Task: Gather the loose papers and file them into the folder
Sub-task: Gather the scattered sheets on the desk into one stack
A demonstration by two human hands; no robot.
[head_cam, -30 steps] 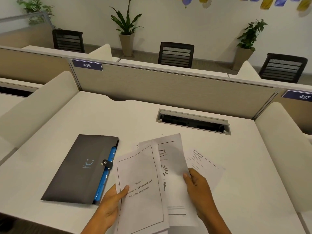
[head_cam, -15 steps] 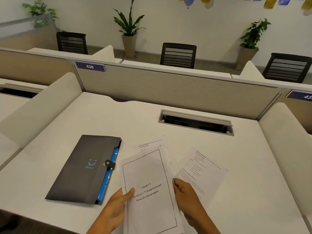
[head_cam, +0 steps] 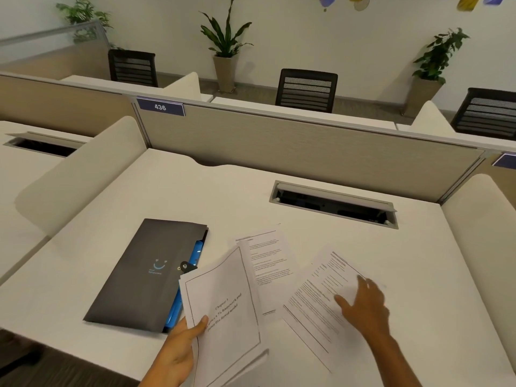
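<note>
A dark grey folder [head_cam: 145,272] with a blue inner edge lies shut on the white desk [head_cam: 195,191], left of centre. My left hand [head_cam: 178,356] grips a small stack of printed papers [head_cam: 223,311] by its lower left edge, lifted off the desk beside the folder. One loose sheet [head_cam: 268,258] lies flat behind the stack. Another loose sheet [head_cam: 318,305] lies to the right; my right hand [head_cam: 363,305] rests on it, fingers spread flat.
A cable slot [head_cam: 333,203] is sunk into the desk at the back right. Beige divider panels [head_cam: 307,146] wall the desk at the back and both sides. Office chairs and potted plants stand beyond.
My right hand let go of the stack and moved right onto the loose sheet. The left hand alone now holds the stack, shifted slightly towards the folder.
</note>
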